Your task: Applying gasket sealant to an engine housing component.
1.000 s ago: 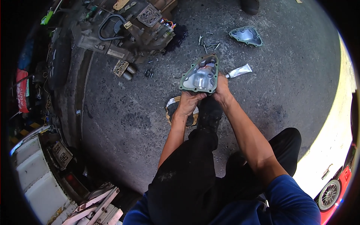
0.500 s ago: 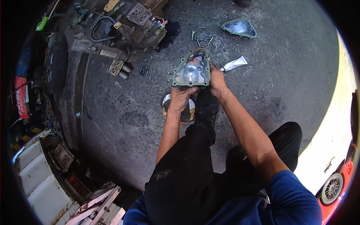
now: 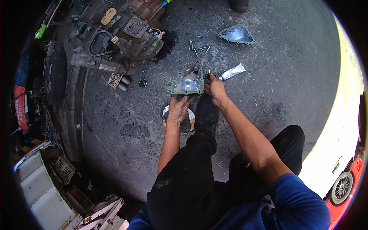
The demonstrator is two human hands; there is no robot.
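My left hand [image 3: 178,109] grips the lower edge of a metal cover [image 3: 186,86] with a green sealant bead around its bolt-holed rim, held above my black boot [image 3: 207,122]. At the cover's right, my right hand [image 3: 214,89] is closed on a small thin metal piece [image 3: 209,71] with a dark end, too small to identify surely. A silver tube [image 3: 234,71] lies just beyond that hand. A round dark object with torn light edging [image 3: 166,115] lies partly behind my left hand.
A greasy transmission assembly [image 3: 119,42] fills the upper left, with another person's fingers [image 3: 145,1] at its top. A second cover [image 3: 236,34], loose bolts [image 3: 195,49] and a valve part [image 3: 117,80] lie around. A white vehicle [image 3: 34,176] is left, a red car [image 3: 350,184] right.
My right hand has left the cover's side and now holds the thin piece beside it. The view has shifted slightly; fingers now show at the top of the assembly.
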